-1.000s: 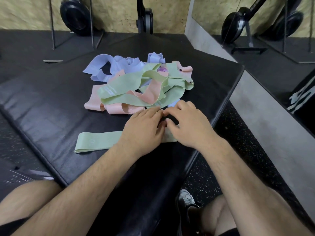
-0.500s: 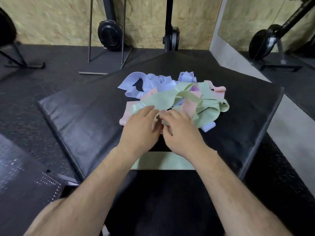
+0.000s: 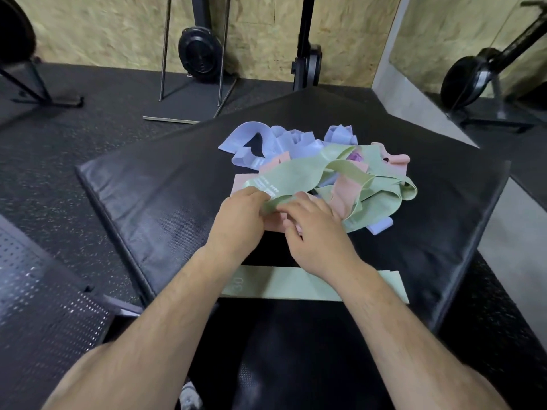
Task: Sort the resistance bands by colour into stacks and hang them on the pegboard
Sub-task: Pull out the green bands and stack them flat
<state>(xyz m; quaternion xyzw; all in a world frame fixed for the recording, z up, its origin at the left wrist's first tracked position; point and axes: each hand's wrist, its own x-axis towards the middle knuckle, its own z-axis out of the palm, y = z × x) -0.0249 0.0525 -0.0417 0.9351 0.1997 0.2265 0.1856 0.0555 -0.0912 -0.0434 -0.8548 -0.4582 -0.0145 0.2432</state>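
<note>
A tangled pile of resistance bands lies on a black padded mat: lilac bands at the back, pink bands mixed in, green ones on top. My left hand and my right hand both pinch the near end of one green band at the pile's front edge. A single flat green band lies spread out nearer to me, under my forearms.
A perforated black panel lies at the lower left. Beyond the mat stand a metal frame, black gym machines and a chipboard wall. A mirror runs along the right. My shoe shows at the bottom.
My hands left the flat green band, moved away from me to the pile and took hold of another green band's end. My head moved, so the view shifted.
</note>
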